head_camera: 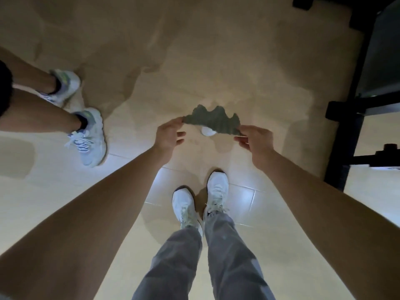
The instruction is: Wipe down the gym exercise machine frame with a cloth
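A dark grey-green cloth (213, 121) hangs stretched between my two hands above the tiled floor. My left hand (168, 137) pinches its left corner between thumb and forefinger. At the cloth's right corner my right hand (256, 140) pinches it the same way. The black frame of the gym machine (348, 118) stands at the right edge, apart from both hands. My arms reach forward and down.
A small white object (207, 131) lies on the floor under the cloth. Another person's legs and light sneakers (88, 137) stand at the left. My own white shoes (217, 189) and grey trousers are below. The beige tiled floor (151, 50) has dark shadows.
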`<state>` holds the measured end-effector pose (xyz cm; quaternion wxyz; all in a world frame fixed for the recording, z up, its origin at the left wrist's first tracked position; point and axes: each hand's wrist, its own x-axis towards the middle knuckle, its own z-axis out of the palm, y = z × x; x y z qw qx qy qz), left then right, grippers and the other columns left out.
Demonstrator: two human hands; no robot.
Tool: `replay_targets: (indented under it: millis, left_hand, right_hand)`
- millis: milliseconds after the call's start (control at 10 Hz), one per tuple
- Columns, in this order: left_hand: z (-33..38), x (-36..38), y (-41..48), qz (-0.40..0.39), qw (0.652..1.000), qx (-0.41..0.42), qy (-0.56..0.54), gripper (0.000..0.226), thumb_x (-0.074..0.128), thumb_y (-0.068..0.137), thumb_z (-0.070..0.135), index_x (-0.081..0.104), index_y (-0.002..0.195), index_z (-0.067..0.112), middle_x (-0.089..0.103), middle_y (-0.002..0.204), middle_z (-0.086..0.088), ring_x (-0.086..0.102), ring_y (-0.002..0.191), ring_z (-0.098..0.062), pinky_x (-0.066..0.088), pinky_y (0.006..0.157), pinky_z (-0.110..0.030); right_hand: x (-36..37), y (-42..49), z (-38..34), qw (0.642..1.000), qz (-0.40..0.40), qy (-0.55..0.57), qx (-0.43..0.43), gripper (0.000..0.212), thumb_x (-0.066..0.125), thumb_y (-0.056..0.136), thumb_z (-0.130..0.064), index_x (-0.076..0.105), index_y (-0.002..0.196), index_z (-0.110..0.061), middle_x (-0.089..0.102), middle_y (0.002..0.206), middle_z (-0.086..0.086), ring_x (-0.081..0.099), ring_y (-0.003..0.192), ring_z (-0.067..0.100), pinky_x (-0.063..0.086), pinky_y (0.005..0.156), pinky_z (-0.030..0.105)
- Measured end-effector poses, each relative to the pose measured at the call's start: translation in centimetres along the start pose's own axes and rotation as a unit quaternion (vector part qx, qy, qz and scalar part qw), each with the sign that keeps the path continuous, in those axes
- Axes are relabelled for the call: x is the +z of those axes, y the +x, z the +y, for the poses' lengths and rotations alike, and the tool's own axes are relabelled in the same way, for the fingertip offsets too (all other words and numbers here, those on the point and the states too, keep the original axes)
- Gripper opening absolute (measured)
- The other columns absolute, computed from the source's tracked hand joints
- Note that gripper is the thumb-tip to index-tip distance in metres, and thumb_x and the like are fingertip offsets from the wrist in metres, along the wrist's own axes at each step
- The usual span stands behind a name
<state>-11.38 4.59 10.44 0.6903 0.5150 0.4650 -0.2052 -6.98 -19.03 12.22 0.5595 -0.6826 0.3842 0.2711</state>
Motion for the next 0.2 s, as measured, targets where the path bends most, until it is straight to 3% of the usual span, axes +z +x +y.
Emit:
replay_targets:
  millis: [100,200]
  left_hand:
    - [-3.7,-0.1,3.2,-0.003,0.996,-0.06,0.067,0.032,0.061,0.099,0.025,0.065,0.129,0.013,0.063,0.13,-0.002,0.062,0.113,-0.028,0.051,0.099,-0.041]
    - [-7.3,-0.5,3.9,-0.007,0.977,-0.146,0.156,0.036,0.06,0.1,0.03,0.06,0.135,0.021,0.058,0.125,-0.003,0.06,0.116,-0.029,0.05,0.101,-0.038]
  right_hand:
    - [0.9,3.2,4.8,0.996,-0.044,-0.042,0.069,0.018,0.069,0.091,-0.013,0.071,0.108,-0.006,0.075,0.108,0.014,0.075,0.086,0.027,0.059,0.084,0.038]
    - [1.0,4.0,8.5,0.973,-0.135,-0.088,0.162,0.028,0.066,0.096,-0.017,0.064,0.124,-0.017,0.068,0.11,0.004,0.074,0.092,0.036,0.061,0.085,0.042]
